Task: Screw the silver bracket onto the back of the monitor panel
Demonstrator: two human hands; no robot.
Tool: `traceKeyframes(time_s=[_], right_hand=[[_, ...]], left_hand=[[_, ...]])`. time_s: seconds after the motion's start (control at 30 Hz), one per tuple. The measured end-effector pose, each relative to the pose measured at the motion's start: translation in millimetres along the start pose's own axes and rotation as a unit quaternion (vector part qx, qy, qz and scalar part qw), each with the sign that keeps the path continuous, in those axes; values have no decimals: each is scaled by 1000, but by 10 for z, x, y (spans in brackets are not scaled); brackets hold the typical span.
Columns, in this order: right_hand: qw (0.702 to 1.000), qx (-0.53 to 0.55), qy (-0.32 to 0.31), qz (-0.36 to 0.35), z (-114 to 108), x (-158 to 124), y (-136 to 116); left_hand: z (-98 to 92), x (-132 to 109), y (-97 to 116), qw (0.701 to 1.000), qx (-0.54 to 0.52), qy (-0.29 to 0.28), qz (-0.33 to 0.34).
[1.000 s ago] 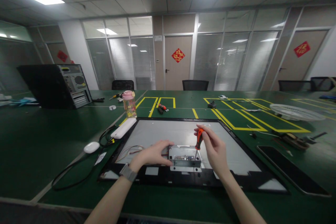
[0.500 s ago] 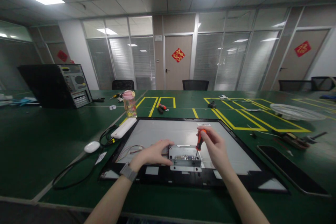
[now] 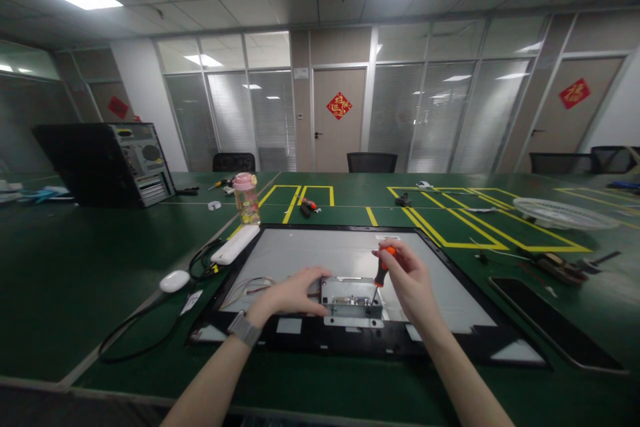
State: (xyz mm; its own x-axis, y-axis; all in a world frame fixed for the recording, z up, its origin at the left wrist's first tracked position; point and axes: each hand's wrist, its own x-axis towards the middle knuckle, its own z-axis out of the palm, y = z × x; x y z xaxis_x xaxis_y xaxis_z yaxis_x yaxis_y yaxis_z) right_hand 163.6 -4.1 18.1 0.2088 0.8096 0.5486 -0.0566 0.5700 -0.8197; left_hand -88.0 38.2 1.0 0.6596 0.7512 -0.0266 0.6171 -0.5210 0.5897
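Note:
A screen panel (image 3: pixel 310 247) with a black frame lies face down on the green table, judging by its pale back. On its near part sits a metal bracket box (image 3: pixel 353 312) with a small circuit board and connectors inside. My left hand (image 3: pixel 298 290) grips the box's left end, thumb and forefinger apart at its two corners. In my right hand (image 3: pixel 406 273) is an orange-and-black screwdriver (image 3: pixel 381 273), pinched by the handle and slightly tilted. Its tip reaches down to the right side of the box; the exact contact is too small to see. Thin wires (image 3: pixel 250 287) run left of the box.
A phone (image 3: pixel 555 323) lies right of the panel, near a tool (image 3: pixel 563 267) and a white round tray (image 3: pixel 565 213). To the left are a white mouse (image 3: pixel 175 281), black cable (image 3: pixel 145 353), white bar (image 3: pixel 236 245), pink bottle (image 3: pixel 247 200) and computer case (image 3: pixel 100 163).
The screwdriver's handle has turned slightly in my right fingers, and those fingers have shifted a little. My left hand and the metal bracket box have stayed in place.

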Motion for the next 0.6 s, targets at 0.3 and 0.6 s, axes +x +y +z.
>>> traceKeyframes(time_s=[0.3, 0.6], right_hand=[[998, 27, -57, -18, 49, -28, -28], [998, -44, 28, -35, 30, -21, -71]], left_hand=[[-6, -12, 27, 1000, 3, 10, 11], [-23, -23, 61, 1000, 7, 6, 6]])
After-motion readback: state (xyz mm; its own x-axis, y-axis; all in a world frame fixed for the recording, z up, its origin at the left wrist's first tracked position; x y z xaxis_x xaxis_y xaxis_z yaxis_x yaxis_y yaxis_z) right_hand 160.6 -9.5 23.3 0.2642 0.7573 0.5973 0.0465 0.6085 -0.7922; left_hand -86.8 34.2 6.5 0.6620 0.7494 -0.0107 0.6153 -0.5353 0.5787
